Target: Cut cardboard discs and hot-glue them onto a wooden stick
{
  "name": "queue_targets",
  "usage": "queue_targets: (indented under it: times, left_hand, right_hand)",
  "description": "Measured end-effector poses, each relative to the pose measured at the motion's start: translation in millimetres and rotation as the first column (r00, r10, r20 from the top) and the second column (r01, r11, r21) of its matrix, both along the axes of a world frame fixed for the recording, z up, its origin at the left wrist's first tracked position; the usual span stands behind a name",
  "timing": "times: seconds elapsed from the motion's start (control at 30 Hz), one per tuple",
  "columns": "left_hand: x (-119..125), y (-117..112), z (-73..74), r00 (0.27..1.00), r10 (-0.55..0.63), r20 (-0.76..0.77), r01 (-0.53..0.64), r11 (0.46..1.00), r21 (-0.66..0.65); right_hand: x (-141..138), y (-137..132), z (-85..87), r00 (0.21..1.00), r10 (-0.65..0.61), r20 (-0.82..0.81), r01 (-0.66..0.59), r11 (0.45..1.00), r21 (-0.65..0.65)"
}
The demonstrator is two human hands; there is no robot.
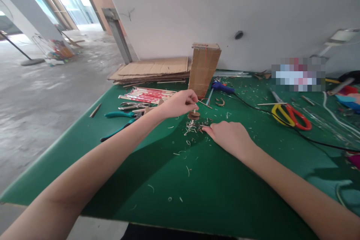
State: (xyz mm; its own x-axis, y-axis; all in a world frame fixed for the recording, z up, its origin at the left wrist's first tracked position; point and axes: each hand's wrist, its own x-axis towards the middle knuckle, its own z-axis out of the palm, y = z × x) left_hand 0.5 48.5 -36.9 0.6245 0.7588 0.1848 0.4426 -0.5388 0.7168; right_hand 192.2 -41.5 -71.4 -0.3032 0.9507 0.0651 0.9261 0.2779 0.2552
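Observation:
My left hand [180, 103] is closed in a pinch on a thin white stick that stands upright through small round cardboard discs [194, 115], held just above the green mat [168, 180]. My right hand [227, 135] lies on the mat just right of the discs, fingers bent, fingertips at small wooden bits [203, 125]; whether it grips one I cannot make out. Pale shavings [190, 129] lie scattered under both hands.
Teal-handled pliers [120, 120] and a bundle of wrapped chopsticks [146, 95] lie to the left. A cardboard box [203, 68] stands behind, flat cardboard [153, 69] beside it. A blue glue gun [222, 87], its black cord and red-yellow scissors [291, 115] lie right.

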Motion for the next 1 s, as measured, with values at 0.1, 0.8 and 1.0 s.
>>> queue_targets:
  times: [0.1,0.8,1.0]
  left_hand:
    - [-0.1,-1.3,2.2,1.000,0.003,-0.007,-0.003,1.000,-0.010]
    - [-2.0,1.8,2.6,0.998,-0.053,-0.025,0.051,0.997,-0.061]
    - [-0.2,1.7,-1.7,0.999,-0.044,-0.016,0.042,0.997,-0.072]
  right_hand:
    - [1.0,-1.2,2.4,1.000,0.009,-0.001,-0.009,1.000,0.017]
    - [-4.9,1.6,3.5,1.000,-0.016,-0.023,0.016,1.000,-0.002]
    - [-5.8,-3.4,5.3,0.999,-0.004,-0.036,0.001,0.998,-0.068]
